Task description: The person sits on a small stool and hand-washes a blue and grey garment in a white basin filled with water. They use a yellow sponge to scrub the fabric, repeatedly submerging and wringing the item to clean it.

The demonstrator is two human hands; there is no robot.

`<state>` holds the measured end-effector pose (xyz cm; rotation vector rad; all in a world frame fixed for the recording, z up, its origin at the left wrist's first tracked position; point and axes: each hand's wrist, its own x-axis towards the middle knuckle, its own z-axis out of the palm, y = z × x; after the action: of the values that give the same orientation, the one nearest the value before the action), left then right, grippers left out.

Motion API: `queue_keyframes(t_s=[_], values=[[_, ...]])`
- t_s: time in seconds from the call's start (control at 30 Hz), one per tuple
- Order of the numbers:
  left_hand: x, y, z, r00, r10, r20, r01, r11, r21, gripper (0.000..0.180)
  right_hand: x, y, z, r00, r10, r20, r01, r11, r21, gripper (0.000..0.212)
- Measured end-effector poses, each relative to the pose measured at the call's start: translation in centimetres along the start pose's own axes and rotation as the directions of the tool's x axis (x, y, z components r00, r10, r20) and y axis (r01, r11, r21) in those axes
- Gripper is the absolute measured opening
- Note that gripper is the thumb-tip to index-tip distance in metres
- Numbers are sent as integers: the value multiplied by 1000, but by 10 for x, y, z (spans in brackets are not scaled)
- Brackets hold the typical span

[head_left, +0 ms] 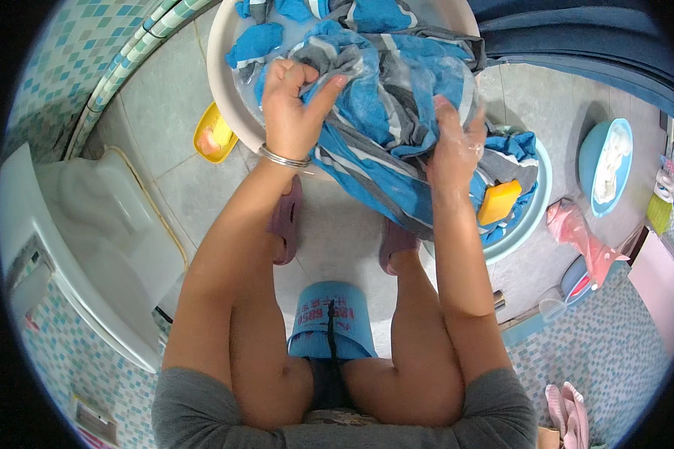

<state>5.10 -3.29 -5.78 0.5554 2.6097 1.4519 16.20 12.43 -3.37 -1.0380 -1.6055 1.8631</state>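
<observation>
A wet, soapy striped cloth (397, 90) in blue, grey and white lies bunched in a large pale basin (219, 82) in front of me. My left hand (296, 105), a silver bangle at its wrist, grips a grey fold between thumb and fingers. On the other side my right hand (455, 146), wet with suds, is closed on the cloth's right part. Between my arms a long stretch of the cloth hangs over the near rim toward a light blue basin (544, 176) at the right. A yellow-orange soap bar (499, 202) rests on the fabric there, beside my right forearm.
A yellow soap dish (216, 133) with soap pieces stands on the tiled floor at left, near a white squat toilet (97, 194). At right are a blue basin (588, 161) with white cloth, a pink bag (580, 232) and a dark blue curtain (577, 37). A blue bucket (331, 314) stands between my legs.
</observation>
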Motion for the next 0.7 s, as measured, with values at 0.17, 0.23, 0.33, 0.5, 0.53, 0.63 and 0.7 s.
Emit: queue_keyframes(t_s=[0.17,0.23,0.33,0.5,0.53,0.63,0.7], values=[[1,45,-6,891,453,25,-444,882,-158,23,9,-6,14,992,79,99,-102,962,252,34],[-6,66,13,834,548,56,-533,829,-170,25,16,-1,23,978,207,34,-205,915,348,42],[-7,67,52,909,417,-18,-411,887,-210,25,2,-9,33,961,272,-55,-245,923,296,47],[13,40,58,994,-102,-40,82,937,-340,25,-17,-18,44,937,342,-68,-314,913,261,31],[0,59,55,990,-97,-100,57,940,-337,21,-4,-13,36,930,368,3,-339,855,391,27],[-21,94,56,988,148,-33,-151,939,-308,23,19,18,1,997,77,21,-78,996,52,24],[-23,98,59,939,342,38,-331,927,-175,18,15,34,-8,998,-38,53,37,999,15,24]])
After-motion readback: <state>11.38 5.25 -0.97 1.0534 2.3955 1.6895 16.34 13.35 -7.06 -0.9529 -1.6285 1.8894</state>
